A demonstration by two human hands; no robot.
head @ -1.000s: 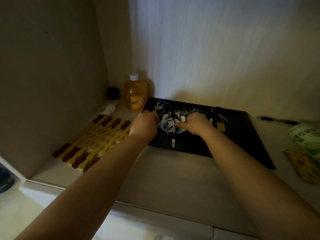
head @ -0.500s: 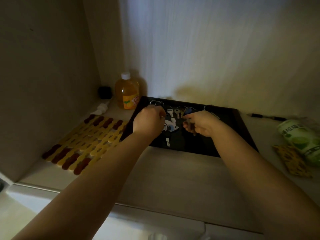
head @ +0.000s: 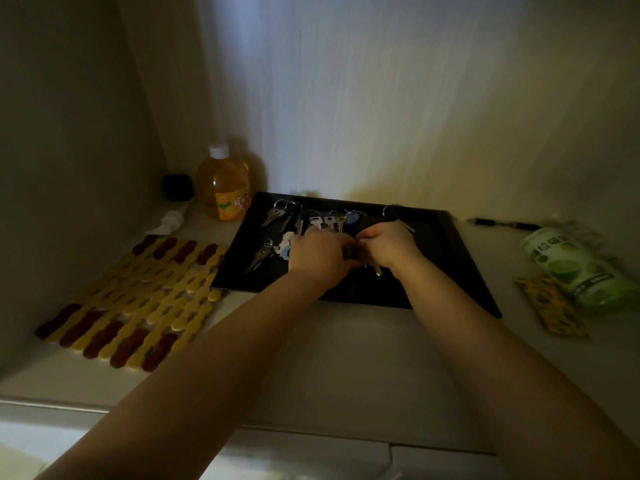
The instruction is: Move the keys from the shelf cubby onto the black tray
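The black tray (head: 446,258) lies flat at the back of the dim shelf cubby. Several keys on rings rest on it: one bunch (head: 278,213) at its far left, another key (head: 259,255) nearer the front left, and white-headed keys (head: 323,221) in the middle with a blue fob (head: 352,219). A white and blue charm (head: 284,244) lies just left of my left hand (head: 320,254). My right hand (head: 388,244) meets the left over the tray's middle. Both pinch a brown-tagged key bunch (head: 360,255) whose silver key (head: 376,270) hangs below.
An orange drink bottle (head: 227,188) and a small black cube (head: 177,187) stand at the back left. A yellow and brown mat (head: 138,299) lies left of the tray. On the right are a black pen (head: 502,224), a green can (head: 575,268) on its side and a yellow packet (head: 550,306).
My left hand moved right from the tray's left part to meet my right hand over the middle. A key now lies uncovered at the front left of the tray.
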